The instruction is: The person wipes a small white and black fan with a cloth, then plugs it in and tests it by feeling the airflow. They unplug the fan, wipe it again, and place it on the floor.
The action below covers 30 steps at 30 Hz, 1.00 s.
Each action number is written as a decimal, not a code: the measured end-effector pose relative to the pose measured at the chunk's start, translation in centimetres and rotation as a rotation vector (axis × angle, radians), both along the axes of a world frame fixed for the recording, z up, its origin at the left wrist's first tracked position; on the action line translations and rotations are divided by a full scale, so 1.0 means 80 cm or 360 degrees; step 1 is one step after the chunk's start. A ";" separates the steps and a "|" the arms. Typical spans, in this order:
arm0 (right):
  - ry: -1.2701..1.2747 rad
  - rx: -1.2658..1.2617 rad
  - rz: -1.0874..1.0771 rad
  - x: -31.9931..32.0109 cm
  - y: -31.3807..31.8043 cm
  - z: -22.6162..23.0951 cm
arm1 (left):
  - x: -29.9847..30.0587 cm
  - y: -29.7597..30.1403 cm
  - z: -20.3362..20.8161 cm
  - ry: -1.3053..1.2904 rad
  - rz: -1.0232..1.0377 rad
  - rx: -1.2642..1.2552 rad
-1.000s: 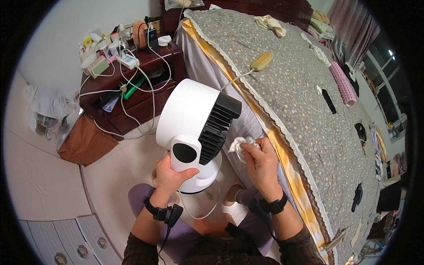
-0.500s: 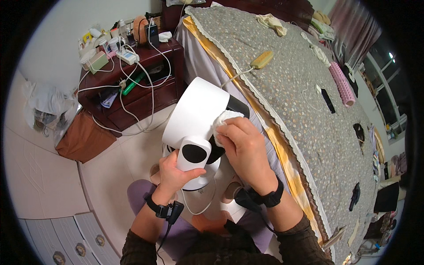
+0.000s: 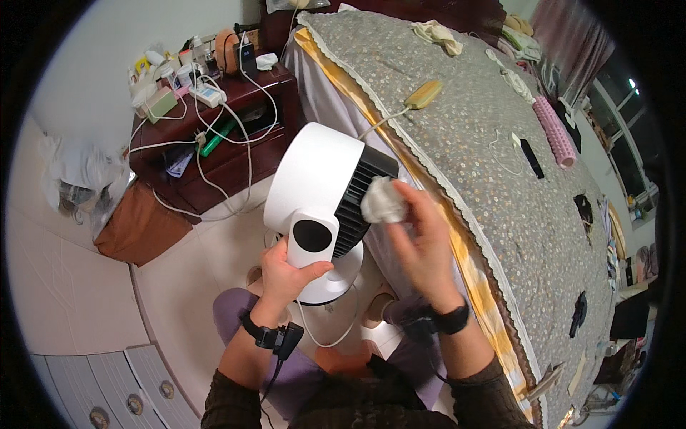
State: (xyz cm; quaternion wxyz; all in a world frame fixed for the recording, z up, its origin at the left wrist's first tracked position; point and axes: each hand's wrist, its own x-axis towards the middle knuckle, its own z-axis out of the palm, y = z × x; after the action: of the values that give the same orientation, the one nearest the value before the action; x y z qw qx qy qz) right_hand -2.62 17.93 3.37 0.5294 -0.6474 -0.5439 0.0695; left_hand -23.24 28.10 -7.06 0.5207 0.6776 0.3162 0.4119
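Observation:
Between my knees stands a white fan [image 3: 311, 179] with a round drum-shaped head, a black slatted rear grille [image 3: 354, 207] and a white round base [image 3: 336, 275]. My left hand [image 3: 286, 275] is wrapped around the fan's white neck, below a black oval panel [image 3: 312, 235]. To the right of the grille, my right hand [image 3: 425, 243] pinches a crumpled white cloth [image 3: 384, 201], both somewhat blurred. The cloth is close to the grille's edge; whether it touches, I cannot tell.
A bed [image 3: 486, 164] with a grey floral cover runs along the right. A dark red nightstand [image 3: 214, 168] at the back left carries bottles, boxes and tangled white cables. A brown bag [image 3: 139, 225] sits beside it. The fan's white cord [image 3: 325, 343] loops over the floor.
My right hand has drawn the cloth right and slightly down, away from the fan, exposing the black slats. My left hand keeps its hold on the neck; the fan has tilted slightly.

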 end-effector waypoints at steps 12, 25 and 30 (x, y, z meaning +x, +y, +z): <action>-0.0462 0.0213 0.0282 -0.064 0.016 -0.052 | -0.001 0.009 -0.022 -0.0374 0.0029 -0.0406; -0.0478 0.0148 0.0544 -0.064 0.009 -0.037 | -0.012 0.015 -0.018 -0.0542 -0.0161 -0.0620; -0.0551 0.0379 0.0263 -0.021 0.056 0.017 | -0.011 0.012 -0.018 -0.0520 -0.0172 -0.0497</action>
State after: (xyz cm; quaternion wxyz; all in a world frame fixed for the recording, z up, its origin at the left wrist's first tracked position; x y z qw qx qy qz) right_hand -4.30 22.42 4.70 0.4933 -0.5359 -0.6821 -0.0643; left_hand -24.13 29.05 -8.51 0.6849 0.5290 0.2509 0.4337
